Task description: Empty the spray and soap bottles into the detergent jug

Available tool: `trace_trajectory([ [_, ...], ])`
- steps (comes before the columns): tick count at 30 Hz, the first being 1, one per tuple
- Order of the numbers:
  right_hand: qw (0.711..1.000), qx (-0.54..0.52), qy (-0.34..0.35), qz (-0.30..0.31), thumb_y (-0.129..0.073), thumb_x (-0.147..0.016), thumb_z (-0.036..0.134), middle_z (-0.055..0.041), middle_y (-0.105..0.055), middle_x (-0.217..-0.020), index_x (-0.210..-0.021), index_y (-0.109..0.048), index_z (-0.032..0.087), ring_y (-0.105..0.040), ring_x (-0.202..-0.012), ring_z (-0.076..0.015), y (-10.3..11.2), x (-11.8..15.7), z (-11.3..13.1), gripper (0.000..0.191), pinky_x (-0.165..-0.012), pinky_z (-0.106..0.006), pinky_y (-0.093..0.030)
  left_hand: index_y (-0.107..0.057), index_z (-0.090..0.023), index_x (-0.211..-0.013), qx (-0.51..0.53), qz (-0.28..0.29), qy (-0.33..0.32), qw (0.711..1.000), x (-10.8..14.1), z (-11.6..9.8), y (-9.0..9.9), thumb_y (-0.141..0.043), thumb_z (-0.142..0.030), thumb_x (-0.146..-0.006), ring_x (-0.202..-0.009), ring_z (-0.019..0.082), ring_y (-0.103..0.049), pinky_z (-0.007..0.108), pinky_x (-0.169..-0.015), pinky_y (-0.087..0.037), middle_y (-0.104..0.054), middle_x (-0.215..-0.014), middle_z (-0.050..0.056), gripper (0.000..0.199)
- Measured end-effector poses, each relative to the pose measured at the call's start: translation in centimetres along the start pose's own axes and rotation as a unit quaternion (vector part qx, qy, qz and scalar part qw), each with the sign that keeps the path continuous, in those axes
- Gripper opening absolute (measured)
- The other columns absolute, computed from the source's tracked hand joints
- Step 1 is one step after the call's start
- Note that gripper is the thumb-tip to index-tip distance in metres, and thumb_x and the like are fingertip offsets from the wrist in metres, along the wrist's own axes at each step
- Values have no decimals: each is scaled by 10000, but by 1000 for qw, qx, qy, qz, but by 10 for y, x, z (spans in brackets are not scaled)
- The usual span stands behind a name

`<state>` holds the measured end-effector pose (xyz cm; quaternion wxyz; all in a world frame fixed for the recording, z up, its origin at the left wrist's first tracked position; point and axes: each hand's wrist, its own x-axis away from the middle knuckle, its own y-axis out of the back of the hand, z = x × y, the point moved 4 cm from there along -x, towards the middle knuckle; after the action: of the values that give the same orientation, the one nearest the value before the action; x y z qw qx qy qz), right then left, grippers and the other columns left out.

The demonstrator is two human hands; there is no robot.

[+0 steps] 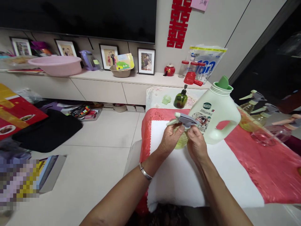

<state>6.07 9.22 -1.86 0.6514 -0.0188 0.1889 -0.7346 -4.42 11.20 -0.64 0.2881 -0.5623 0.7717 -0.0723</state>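
Both my hands are around a small spray bottle (181,143) with yellowish liquid and a grey and pale-green spray head (185,120). My left hand (171,137) grips its neck from the left, thumb just under the head. On the right side of the neck my right hand (197,140) is closed, fingers bent against it. The bottle stands upright over a white cloth (174,179). Right behind my right hand is a large light-green detergent jug (223,110) with its green spout showing and no cap on. A pale-green cap-like piece (166,99) lies near a dark green pump bottle (181,99).
At the right edge stand several spray bottles, one with a pink head (288,122), on the red table cover (256,157). Behind, a low cabinet (101,89) carries a pink basin (58,65), framed photos and red-lidded jars (183,69). Bags and a box lie on the left floor.
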Motion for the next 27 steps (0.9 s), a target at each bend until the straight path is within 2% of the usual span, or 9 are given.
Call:
trace_trajectory([
  [3,1000,-3,-9,-3,-840,-729,623,-54,-608,-1064,-930,-619,154,-569,-1073,-193,4,-1,-2,555,-1007,-329,-476,-551,-205,-1156,-8,-38,-27,999,-1,3,2,-720,-560,-860,-1126,238,-650,417,-1049,-464,-686,-1164,98,492],
  [6,1000,-4,-11,-16,-860,-710,591,-56,-613,-1067,-945,-617,152,-574,-1059,-198,5,-2,-3,554,-1002,-341,-475,-515,-213,-1171,-31,-63,-34,997,-1,8,4,-694,-598,-866,-1128,238,-638,433,-1059,-453,-666,-1171,102,522],
  [8,1000,-4,-10,-22,-862,-716,577,-60,-617,-1063,-991,-621,155,-580,-1030,-195,5,-2,-4,558,-983,-346,-478,-530,-215,-1159,-40,-63,-31,997,0,9,5,-672,-614,-875,-1142,247,-630,444,-1082,-436,-666,-1176,103,510],
  [11,1000,-4,-3,-24,-865,-727,555,-59,-620,-1047,-1016,-629,154,-585,-1002,-180,3,-1,-4,548,-966,-327,-479,-553,-209,-1156,-26,-35,-25,999,0,5,3,-657,-599,-892,-1163,255,-627,448,-1102,-424,-678,-1179,102,483],
  [14,1000,-2,6,-14,-854,-758,547,-59,-614,-1108,-1054,-644,161,-580,-1059,-177,2,0,-2,530,-1008,-322,-469,-556,-204,-1179,-17,-19,-19,999,0,0,3,-689,-569,-883,-1207,260,-609,447,-1109,-426,-665,-1228,108,489],
  [21,1000,11,9,24,-840,-780,560,-72,-607,-1179,-1085,-658,171,-582,-1118,-210,3,-3,0,527,-1053,-387,-471,-538,-208,-1194,-36,-51,-13,998,2,3,4,-723,-609,-840,-1154,252,-616,467,-1089,-431,-648,-1202,112,566],
  [27,999,26,40,20,-827,-817,466,-66,-587,-1222,-1064,-651,158,-555,-1187,-208,3,-3,1,432,-1122,-384,-426,-506,-230,-1204,-35,-73,-25,996,4,7,6,-708,-569,-873,-1172,232,-597,443,-1095,-418,-630,-1209,90,516],
])
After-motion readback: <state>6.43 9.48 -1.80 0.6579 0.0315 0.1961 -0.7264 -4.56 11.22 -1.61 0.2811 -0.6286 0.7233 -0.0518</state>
